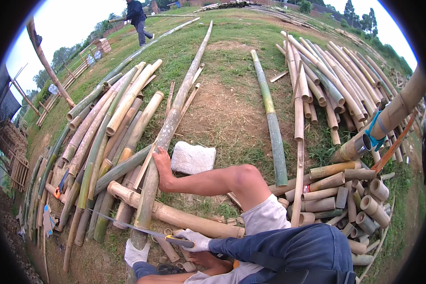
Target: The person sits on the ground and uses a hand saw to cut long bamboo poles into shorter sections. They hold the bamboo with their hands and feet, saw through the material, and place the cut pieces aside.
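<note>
My right hand (194, 240), in a white glove, grips the yellow-and-black handle of a hand saw (128, 226). Its thin blade reaches left across a long grey-green bamboo pole (168, 130). My left hand (135, 254), also gloved in white, presses on the near end of that pole just below the blade. My bare foot (163, 166) is planted on the pole farther up. The pole lies over a thick tan bamboo piece (180, 217) set crosswise on the ground.
A white stone block (192, 158) sits beside my foot. Long bamboo poles are piled at left (104, 132) and back right (331, 80), short cut pieces at right (345, 199). A green pole (271, 118) lies on the dirt. A person (138, 19) walks far off.
</note>
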Demonstrator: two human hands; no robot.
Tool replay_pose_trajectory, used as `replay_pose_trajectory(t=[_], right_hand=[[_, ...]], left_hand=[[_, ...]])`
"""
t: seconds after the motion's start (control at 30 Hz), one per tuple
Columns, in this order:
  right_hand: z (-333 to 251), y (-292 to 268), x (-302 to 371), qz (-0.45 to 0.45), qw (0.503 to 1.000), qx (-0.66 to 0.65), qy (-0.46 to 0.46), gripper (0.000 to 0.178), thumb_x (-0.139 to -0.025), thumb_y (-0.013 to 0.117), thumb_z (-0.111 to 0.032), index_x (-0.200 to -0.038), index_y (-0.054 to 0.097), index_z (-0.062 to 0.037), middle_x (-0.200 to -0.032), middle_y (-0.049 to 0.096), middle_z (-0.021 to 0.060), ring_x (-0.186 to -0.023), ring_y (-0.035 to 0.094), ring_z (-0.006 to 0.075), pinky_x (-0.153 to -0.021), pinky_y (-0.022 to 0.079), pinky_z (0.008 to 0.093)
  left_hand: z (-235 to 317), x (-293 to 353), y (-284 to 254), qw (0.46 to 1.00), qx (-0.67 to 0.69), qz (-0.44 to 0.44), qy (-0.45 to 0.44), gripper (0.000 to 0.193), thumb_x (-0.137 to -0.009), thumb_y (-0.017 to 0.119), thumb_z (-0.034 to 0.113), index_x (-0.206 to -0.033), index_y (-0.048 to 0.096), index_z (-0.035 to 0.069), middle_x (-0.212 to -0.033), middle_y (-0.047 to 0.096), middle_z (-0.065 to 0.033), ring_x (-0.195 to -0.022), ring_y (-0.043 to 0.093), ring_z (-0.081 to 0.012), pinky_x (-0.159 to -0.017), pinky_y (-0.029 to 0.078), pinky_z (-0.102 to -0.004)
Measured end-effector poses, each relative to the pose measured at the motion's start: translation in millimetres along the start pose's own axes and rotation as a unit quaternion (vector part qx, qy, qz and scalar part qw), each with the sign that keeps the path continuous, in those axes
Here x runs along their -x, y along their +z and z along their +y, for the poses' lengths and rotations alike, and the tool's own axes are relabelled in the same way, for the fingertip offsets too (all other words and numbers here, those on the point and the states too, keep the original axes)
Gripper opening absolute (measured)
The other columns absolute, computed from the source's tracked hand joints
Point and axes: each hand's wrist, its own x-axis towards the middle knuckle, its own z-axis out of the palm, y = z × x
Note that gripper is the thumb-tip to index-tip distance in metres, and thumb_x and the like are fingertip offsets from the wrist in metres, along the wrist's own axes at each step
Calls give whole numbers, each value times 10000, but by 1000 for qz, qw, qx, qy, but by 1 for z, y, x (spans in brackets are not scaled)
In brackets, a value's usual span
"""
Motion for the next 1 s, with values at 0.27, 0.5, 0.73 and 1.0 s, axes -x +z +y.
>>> replay_pose_trajectory(t=[0.27, 0.5, 0.73, 1.0], right_hand=[[-3, -4, -2, -47, 998, -2, 41, 503, -1002, 754, -311, -1438, 644, -87, -1310, 695, 273, -1262, 653, 484, -1074, 532, 556], [-1, -2, -3, -30, 1000, 0, 9, 477, -1004, 739, -307, -1418, 661, -84, -1283, 719, 285, -1221, 673, 492, -1043, 545, 554], [-4, -4, -3, -12, 1000, -6, 13, 519, -949, 771, -250, -1428, 691, -66, -1275, 746, 260, -1179, 689, 473, -1009, 553, 536], [-9, -9, -3, -30, 999, -16, 18, 551, -923, 783, -254, -1431, 682, -68, -1286, 740, 243, -1192, 682, 468, -1012, 556, 531]], left_hand=[[-1, 0, 3, 1000, -20, 12, 12, 952, -664, 988, 570, -1424, 673, 92, -1287, 770, -186, -1184, 750, -414, -1000, 607, -527], [-7, -4, 6, 1000, -14, -4, 11, 971, -655, 992, 582, -1420, 667, 80, -1293, 765, -192, -1186, 746, -418, -1005, 602, -532], [-7, -2, 8, 1000, -23, 9, 18, 977, -665, 989, 577, -1435, 659, 74, -1309, 759, -194, -1198, 743, -417, -1012, 602, -527], [-7, -3, 7, 1000, -15, 9, 14, 983, -669, 996, 570, -1457, 660, 89, -1317, 771, -203, -1215, 742, -434, -1025, 601, -536]])
